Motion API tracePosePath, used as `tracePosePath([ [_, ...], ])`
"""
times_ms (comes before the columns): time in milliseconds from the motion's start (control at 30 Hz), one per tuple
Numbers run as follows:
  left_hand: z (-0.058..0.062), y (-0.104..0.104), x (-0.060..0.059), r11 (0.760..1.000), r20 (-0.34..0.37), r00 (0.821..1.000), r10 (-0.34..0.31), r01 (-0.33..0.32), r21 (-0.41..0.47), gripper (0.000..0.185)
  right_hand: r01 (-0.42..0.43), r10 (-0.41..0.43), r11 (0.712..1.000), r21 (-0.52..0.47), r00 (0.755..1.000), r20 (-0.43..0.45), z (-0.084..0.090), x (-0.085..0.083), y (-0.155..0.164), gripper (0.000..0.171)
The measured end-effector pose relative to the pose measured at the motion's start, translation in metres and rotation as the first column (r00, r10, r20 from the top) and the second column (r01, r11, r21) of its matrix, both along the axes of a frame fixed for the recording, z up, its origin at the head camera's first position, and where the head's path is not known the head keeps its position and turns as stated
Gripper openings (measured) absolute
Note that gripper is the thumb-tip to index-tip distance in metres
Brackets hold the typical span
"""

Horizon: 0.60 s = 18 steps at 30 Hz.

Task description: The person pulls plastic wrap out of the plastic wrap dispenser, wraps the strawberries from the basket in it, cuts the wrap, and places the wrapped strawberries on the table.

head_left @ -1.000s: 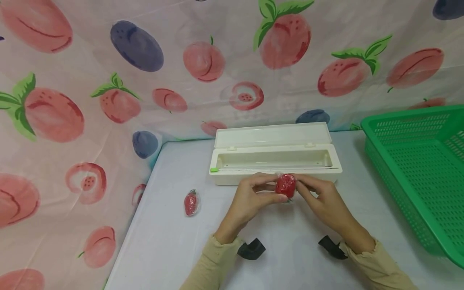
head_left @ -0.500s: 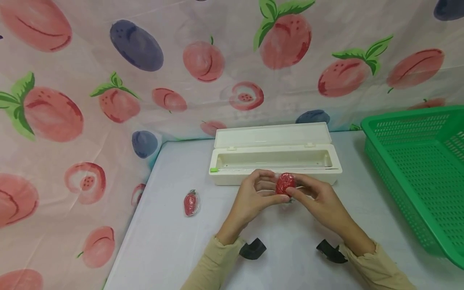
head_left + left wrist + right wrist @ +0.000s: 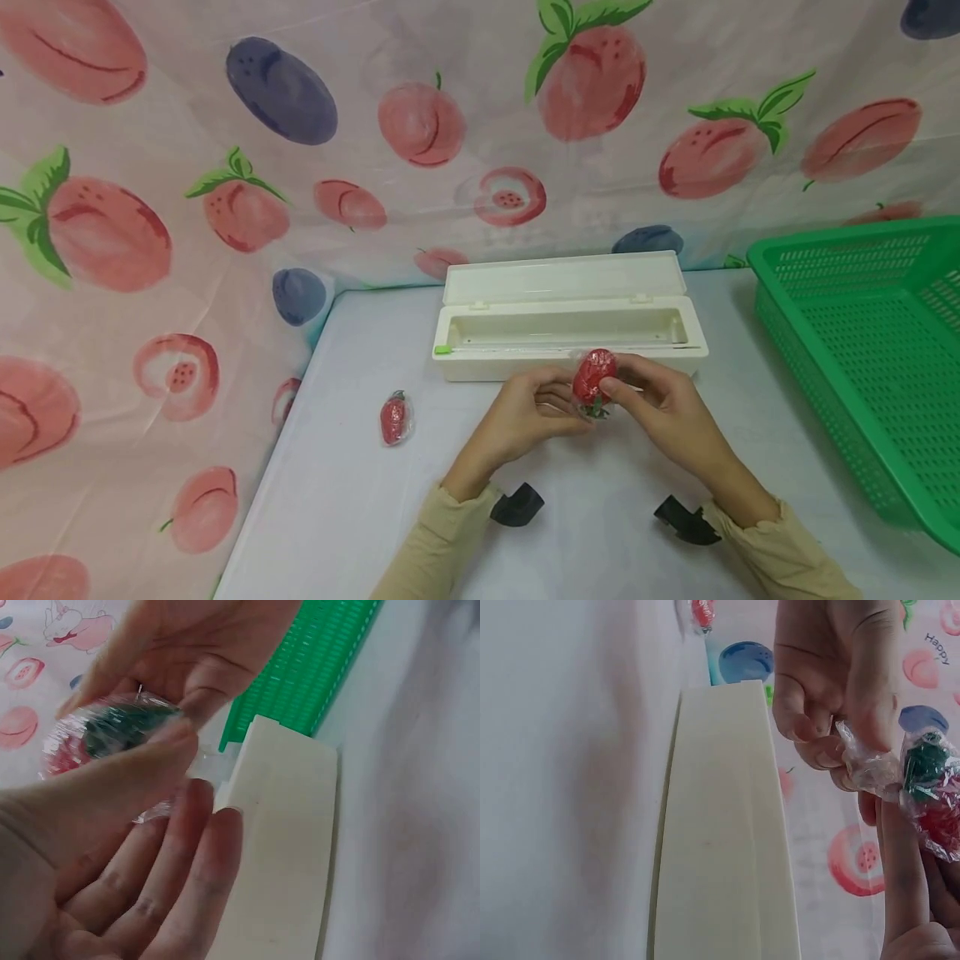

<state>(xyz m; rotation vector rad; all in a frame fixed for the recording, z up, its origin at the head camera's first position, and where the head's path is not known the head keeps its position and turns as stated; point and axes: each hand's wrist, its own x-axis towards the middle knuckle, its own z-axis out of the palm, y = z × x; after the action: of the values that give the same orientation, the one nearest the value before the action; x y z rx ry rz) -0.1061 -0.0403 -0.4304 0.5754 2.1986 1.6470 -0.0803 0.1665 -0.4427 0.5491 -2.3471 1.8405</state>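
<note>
A red strawberry with green leaves (image 3: pixel 589 379), wrapped in clear plastic film, is held up between both hands in front of the white box. My right hand (image 3: pixel 675 417) pinches it, thumb across its front face and fingers behind. My left hand (image 3: pixel 525 417) has its curled fingers and thumb at the strawberry's left side. In the right wrist view, this left hand (image 3: pixel 840 682) pinches a loose, crumpled end of the plastic film (image 3: pixel 874 771). Another film-wrapped strawberry (image 3: pixel 393 419) lies on the table to the left.
Behind the hands stands a long white film dispenser box (image 3: pixel 570 367), its lid (image 3: pixel 566 279) raised and a green slider (image 3: pixel 443 351) at its left end. A green basket (image 3: pixel 817 392) occupies the right side. Fruit-patterned cloth (image 3: pixel 450 200) hangs at the back and left.
The strawberry has turned so its leaves show more at the bottom. The right thumb has come onto its front, while the left thumb has slid down off it.
</note>
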Motion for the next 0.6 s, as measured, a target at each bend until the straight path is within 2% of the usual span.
tracePosePath([
  [133,-0.0014,0.0013,-0.0006,0.998,-0.048,0.997,0.052,-0.054,-0.042,0.028,-0.041,0.042,0.998,-0.04,0.999,0.02,0.0008,-0.0009,0.0008,0.028],
  [267,-0.0037,0.0022,-0.0017,0.989,-0.054,0.989,0.134,-0.137,-0.049,0.017,-0.061,0.061,0.998,0.003,0.997,0.043,0.0026,-0.0006,0.0018,0.028],
  [400,-0.0052,0.0023,-0.0029,0.987,0.009,0.987,0.16,-0.16,0.002,0.012,-0.069,0.066,0.997,0.035,0.995,0.073,0.0044,-0.0001,0.0026,0.029],
  [500,-0.0043,0.0008,-0.0031,0.987,0.092,0.986,0.138,-0.145,0.075,0.014,-0.074,0.071,0.997,0.032,0.992,0.101,0.005,-0.0009,0.003,0.031],
  [600,-0.0022,-0.0018,-0.0032,0.981,0.163,0.982,0.094,-0.12,0.153,0.023,-0.067,0.063,0.997,0.031,0.992,0.109,0.0048,-0.0021,0.0037,0.03],
])
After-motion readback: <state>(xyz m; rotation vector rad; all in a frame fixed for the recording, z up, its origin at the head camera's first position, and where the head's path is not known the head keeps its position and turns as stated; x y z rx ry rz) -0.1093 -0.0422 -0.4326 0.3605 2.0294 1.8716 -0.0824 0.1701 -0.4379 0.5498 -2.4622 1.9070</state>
